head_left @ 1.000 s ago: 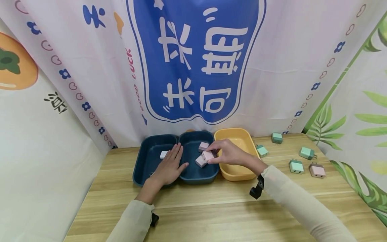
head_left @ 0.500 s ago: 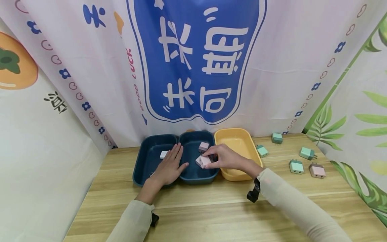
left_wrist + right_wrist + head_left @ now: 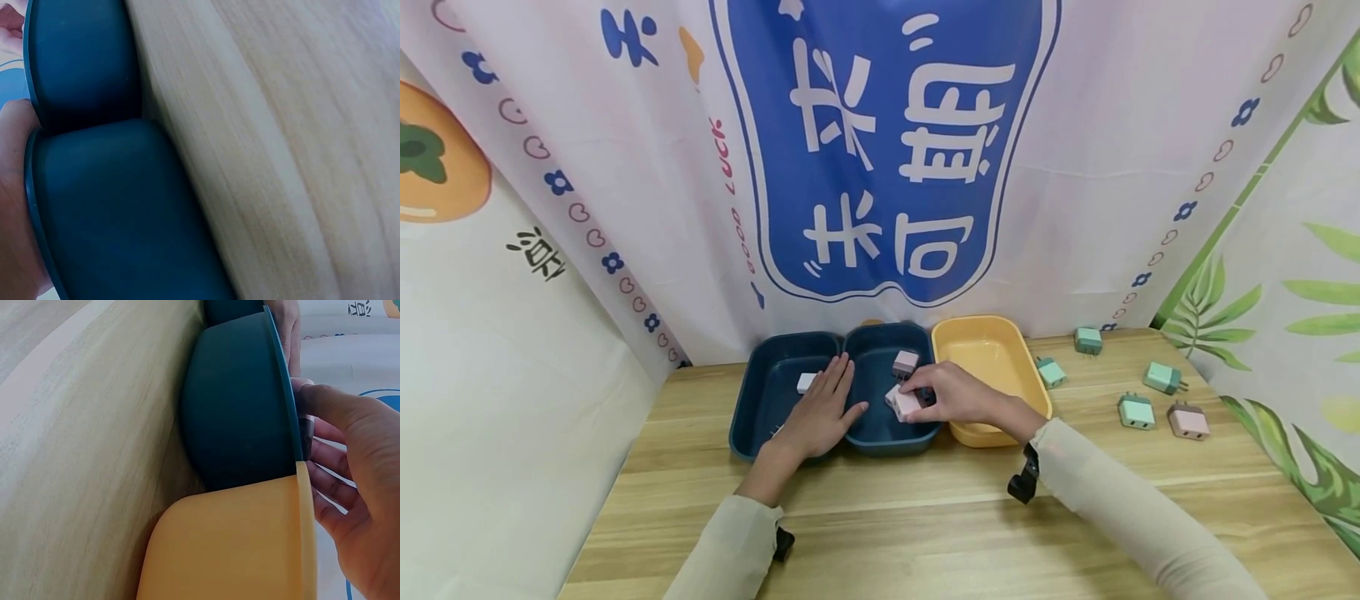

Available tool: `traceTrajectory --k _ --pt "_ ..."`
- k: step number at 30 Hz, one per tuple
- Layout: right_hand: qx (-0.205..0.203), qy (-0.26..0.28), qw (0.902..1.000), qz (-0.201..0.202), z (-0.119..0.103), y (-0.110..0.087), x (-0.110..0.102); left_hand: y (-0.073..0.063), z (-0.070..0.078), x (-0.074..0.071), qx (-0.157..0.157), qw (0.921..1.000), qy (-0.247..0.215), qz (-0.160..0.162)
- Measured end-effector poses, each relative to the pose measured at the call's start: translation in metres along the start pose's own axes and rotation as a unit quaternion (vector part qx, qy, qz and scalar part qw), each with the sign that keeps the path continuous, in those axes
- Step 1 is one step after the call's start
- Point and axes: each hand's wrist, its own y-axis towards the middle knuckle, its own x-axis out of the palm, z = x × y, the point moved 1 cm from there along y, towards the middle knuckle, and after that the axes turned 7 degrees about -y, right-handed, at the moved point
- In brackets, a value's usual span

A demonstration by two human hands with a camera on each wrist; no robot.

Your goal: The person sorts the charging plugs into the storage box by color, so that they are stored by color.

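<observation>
My right hand (image 3: pixel 964 392) reaches into the middle navy bin (image 3: pixel 891 442) and pinches a pink plug-in charger (image 3: pixel 907 407) between thumb and fingers. A second pink charger (image 3: pixel 891 395) is partly hidden right beside it. Farther back in that bin lies another pink charger (image 3: pixel 905 362). My left hand (image 3: pixel 820 415) lies with straight fingers over the adjoining rims of the middle bin and the left navy bin (image 3: pixel 741 417). A white charger (image 3: pixel 806 383) sits in the left bin near its fingers. In the right wrist view, the bin wall hides most of the held charger.
A yellow bin (image 3: pixel 988 437) stands against the middle bin, under my right forearm. On the table (image 3: pixel 880 533) to the right lie several green chargers (image 3: pixel 1136 412) and a pink charger (image 3: pixel 1188 421). A printed curtain (image 3: pixel 1090 208) hangs behind the bins.
My right hand has lowered the pink charger toward the middle bin's floor, slightly toward me, beside the other one. My left hand has stayed in place.
</observation>
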Motion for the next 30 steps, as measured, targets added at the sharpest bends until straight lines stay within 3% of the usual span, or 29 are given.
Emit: traceTrajectory --k 14,30 --pt "-0.005 -0.005 0.9996 0.027 0.007 -0.005 -0.001 -0.001 0.001 0.0 0.001 1.0 0.0 0.002" --pt "0.019 0.024 0.9993 0.022 0.011 -0.024 -0.026 0.0 0.001 -0.001 0.005 1.0 -0.002 0.001"
